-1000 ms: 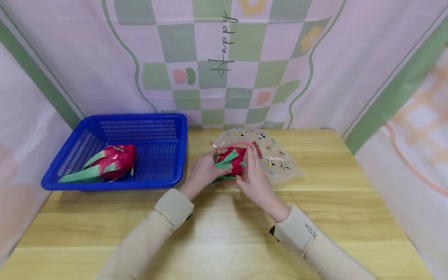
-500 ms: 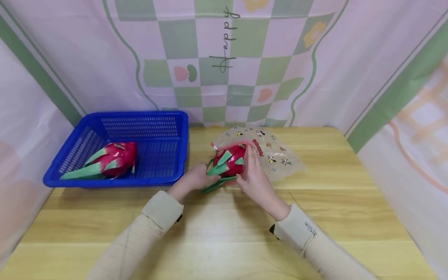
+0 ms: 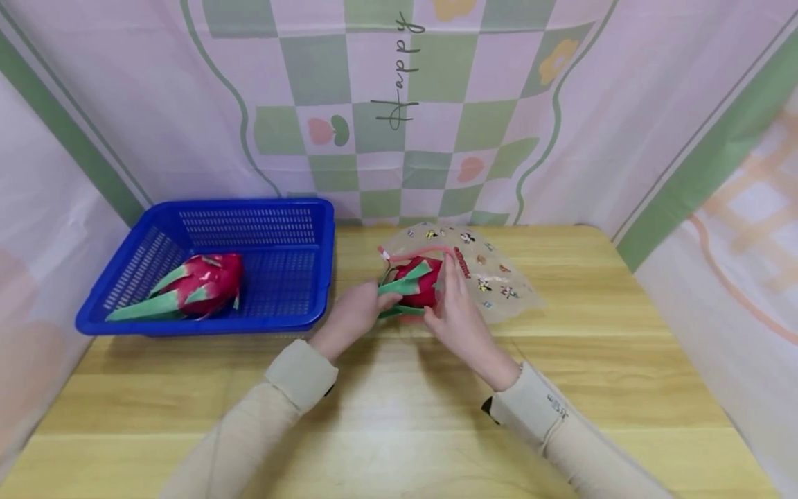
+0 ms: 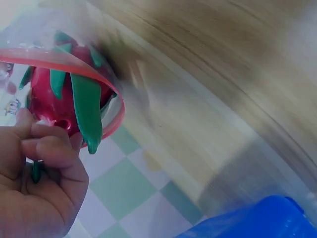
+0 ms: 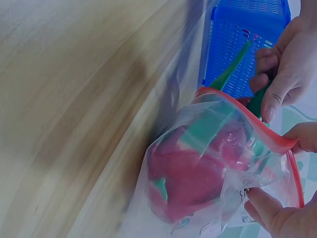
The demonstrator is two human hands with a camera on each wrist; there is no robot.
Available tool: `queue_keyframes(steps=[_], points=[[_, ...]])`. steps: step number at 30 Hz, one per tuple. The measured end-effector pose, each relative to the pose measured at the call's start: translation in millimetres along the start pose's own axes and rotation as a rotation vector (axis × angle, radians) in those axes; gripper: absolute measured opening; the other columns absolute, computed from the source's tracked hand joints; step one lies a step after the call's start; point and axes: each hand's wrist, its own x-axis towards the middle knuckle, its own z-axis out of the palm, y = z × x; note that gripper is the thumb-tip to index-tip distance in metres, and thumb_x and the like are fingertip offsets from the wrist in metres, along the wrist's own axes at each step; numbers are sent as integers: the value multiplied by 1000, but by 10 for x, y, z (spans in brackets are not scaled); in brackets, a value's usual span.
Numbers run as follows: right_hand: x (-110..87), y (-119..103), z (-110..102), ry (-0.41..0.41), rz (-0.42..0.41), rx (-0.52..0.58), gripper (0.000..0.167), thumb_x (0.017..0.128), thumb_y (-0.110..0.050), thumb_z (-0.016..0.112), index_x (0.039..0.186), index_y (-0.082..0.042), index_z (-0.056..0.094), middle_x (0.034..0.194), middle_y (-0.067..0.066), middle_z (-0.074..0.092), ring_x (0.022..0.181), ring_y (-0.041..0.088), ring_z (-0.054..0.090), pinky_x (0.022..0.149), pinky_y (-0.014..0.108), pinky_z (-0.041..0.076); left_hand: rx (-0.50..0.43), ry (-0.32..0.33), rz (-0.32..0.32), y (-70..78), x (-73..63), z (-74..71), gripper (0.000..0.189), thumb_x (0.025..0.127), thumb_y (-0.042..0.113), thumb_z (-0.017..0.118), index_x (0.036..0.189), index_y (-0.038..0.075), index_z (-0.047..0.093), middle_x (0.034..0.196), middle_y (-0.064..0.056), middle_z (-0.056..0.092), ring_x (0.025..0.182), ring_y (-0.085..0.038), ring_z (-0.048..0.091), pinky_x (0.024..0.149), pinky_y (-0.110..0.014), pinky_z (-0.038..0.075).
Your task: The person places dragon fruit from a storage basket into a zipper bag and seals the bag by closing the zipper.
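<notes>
A red dragon fruit with green leaf tips lies part way inside a clear zip bag printed with small cartoon figures. Its leaves poke out past the red zip edge, toward the left. My left hand pinches one of these green leaves between thumb and fingers. On the other side, my right hand grips the bag at its mouth; the right wrist view shows thumb and finger at the red rim and film. In the left wrist view, one long leaf hangs over the red rim.
A blue plastic basket stands at the left of the wooden table. Inside it lies a second dragon fruit, leaves pointing left. A printed cloth hangs behind the table and along both sides.
My left hand drew back left along the leaves, then returned right. The dragon fruit shifted slightly left and then right again with it. My right hand stayed at the bag's mouth.
</notes>
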Motion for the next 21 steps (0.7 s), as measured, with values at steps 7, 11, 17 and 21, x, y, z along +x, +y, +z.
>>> queue_keyframes(steps=[7,11,17,21], points=[[-6,35,-13,10,-12,-11,93,79,1,67,150,8,6,157,29,9,94,30,58,78,34,55,-174,-2,-35,35,45,52,36,98,40,50,92,5,58,75,-3,51,67,-18,48,59,-29,41],[-15,55,-7,33,-30,1,93,79,2,67,149,9,7,156,31,8,114,39,51,89,44,53,-323,5,-33,42,78,87,35,100,35,47,92,3,57,77,-4,49,70,-17,47,62,-27,40],[-21,53,2,50,-54,5,93,76,6,65,149,9,7,156,31,9,101,38,56,73,37,55,-421,14,-39,76,115,152,34,100,33,46,87,3,56,73,-3,46,67,-16,43,58,-25,37],[-28,33,-13,45,-55,-2,94,77,3,67,149,8,8,157,29,9,105,41,57,70,35,55,-455,14,-60,116,147,176,36,101,36,45,90,3,57,74,-3,46,66,-16,41,57,-25,37]])
